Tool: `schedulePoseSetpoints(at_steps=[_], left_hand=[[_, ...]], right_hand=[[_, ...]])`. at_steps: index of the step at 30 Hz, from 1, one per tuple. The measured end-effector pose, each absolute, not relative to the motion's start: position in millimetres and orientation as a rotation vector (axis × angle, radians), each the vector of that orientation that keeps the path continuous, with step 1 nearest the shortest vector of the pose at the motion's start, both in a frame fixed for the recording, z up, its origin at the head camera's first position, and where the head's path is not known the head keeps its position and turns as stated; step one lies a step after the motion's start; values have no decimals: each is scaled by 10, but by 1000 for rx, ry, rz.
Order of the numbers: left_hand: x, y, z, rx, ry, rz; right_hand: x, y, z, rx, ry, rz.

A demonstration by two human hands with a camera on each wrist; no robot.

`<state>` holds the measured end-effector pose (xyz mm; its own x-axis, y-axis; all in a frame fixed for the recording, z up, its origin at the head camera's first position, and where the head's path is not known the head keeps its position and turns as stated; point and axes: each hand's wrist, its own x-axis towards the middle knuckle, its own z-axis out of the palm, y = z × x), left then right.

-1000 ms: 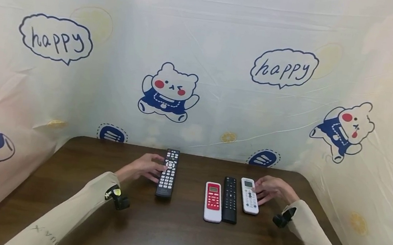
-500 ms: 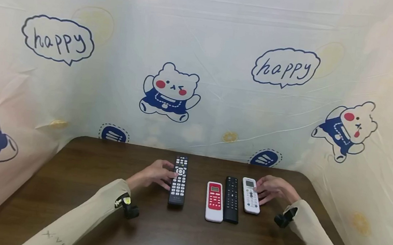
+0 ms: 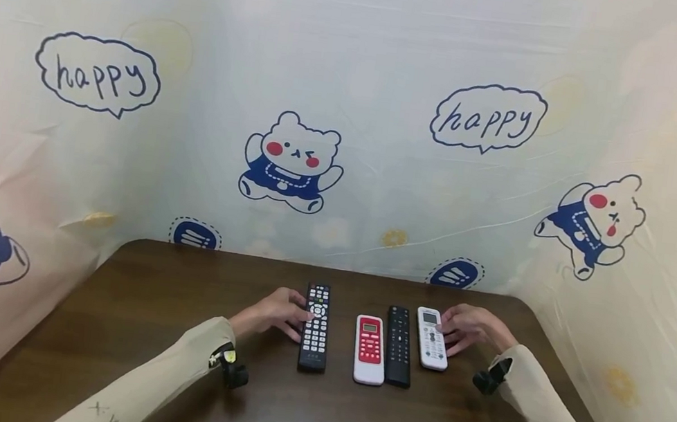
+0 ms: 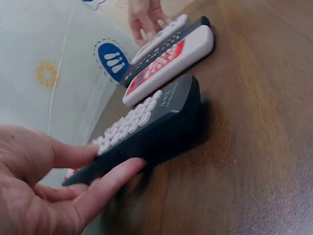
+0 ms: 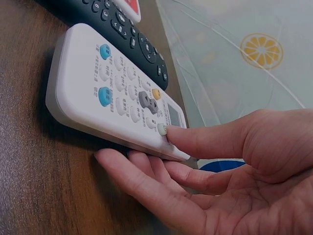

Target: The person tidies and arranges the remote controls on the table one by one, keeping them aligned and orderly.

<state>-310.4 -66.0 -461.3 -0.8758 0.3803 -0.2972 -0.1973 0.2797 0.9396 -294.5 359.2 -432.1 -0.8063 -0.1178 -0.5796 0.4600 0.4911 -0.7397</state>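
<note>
My left hand (image 3: pixel 282 312) pinches a black remote control (image 4: pixel 156 115) with white buttons by its left edge, thumb on the top face and fingers along the side and underneath. In the left wrist view its near end looks slightly raised above the table, with a shadow beside it. At the right, my right hand (image 3: pixel 471 326) grips a white remote control (image 5: pixel 110 93) with a small screen. The thumb presses on its face near the screen, and the fingers lie against its right side. Between the hands lie a red-and-white remote control (image 3: pixel 369 350) and a slim black remote control (image 3: pixel 399 347), side by side.
The brown wooden table (image 3: pixel 179 290) runs back to a pale printed curtain (image 3: pixel 384 140) with bears and "happy" bubbles. The curtain also encloses both sides. A small black camera (image 3: pixel 234 371) sits on the left wrist and another camera (image 3: pixel 488 380) on the right.
My left hand has carried the black remote with white buttons to the right and nearer, toward the red-and-white one. The right hand and the other remotes have stayed in place.
</note>
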Motion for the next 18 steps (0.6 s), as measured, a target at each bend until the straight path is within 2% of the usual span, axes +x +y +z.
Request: schedulePoseSetpoints(at_steps=[18], left_hand=[[-2995,-603,-4578,179,2318,1540]], right_hand=[[-2943,3574,-4297,264,2153,-1311]])
